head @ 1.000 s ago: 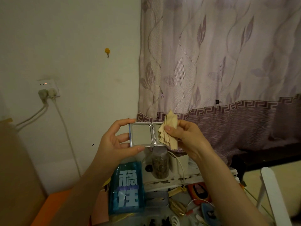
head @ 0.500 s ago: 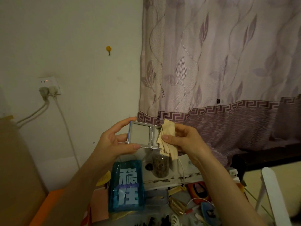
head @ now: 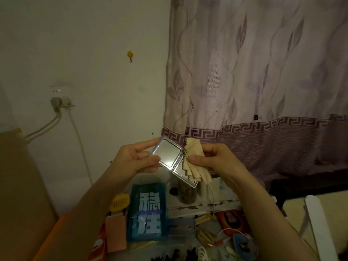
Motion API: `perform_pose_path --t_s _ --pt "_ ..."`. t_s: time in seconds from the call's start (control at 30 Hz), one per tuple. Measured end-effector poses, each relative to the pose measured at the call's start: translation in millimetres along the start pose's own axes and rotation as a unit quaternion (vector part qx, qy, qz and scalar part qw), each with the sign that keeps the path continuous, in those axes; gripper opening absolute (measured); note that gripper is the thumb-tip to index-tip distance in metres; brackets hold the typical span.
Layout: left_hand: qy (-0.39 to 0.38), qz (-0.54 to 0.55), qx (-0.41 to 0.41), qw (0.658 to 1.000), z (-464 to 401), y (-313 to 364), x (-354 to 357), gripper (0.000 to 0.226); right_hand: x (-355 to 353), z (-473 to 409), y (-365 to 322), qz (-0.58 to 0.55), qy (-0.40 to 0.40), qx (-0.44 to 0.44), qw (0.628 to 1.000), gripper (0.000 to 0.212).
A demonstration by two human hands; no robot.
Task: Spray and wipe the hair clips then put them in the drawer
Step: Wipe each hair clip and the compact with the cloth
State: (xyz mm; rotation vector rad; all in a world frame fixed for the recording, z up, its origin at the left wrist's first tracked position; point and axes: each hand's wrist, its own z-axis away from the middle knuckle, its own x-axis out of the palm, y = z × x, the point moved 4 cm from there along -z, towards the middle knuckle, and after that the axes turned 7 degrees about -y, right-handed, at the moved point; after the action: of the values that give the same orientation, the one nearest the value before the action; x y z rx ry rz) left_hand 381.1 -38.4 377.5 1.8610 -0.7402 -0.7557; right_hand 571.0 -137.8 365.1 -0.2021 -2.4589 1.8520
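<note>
Above the table [head: 222, 205], the left hand [head: 131, 161] holds an open mirror [head: 168, 154] in its grip, and the right hand [head: 216, 160] pinches a cloth [head: 195, 162] against it.

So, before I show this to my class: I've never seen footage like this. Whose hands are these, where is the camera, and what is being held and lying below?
There is no machine here. A person wears a wide-angle camera on the head, looking forward and down, so you see their own two arms reaching in from the bottom of the picture.

The left hand pinches one half of an open folding mirror by its edge. The right hand presses a beige cloth against the other half, as if wiping it.

Below the hands lies a cluttered surface: a teal box with large white characters, a jar with dark contents, a small yellow fan and assorted small items I cannot identify surely.

Behind are a wall socket with cables and a patterned curtain.
</note>
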Motion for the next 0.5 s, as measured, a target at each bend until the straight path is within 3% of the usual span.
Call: perform_pose_path --t_s 0.2,0.37,0.5 --pt "0.030 -0.038 -0.003 0.999 -3 -1 9 0.042 2 -2 3 -0.001 -0.006 0.013 1.000 0.032" --pt "0.000 -0.070 -0.024 0.997 -7 1 17 0.036 4 -7 4 0.011 -0.006 0.041 0.999 0.031" --pt "-0.003 -0.070 -0.028 0.997 -10 5 22 0.031 7 -10 8 -0.011 -0.004 0.070 0.997 0.043"
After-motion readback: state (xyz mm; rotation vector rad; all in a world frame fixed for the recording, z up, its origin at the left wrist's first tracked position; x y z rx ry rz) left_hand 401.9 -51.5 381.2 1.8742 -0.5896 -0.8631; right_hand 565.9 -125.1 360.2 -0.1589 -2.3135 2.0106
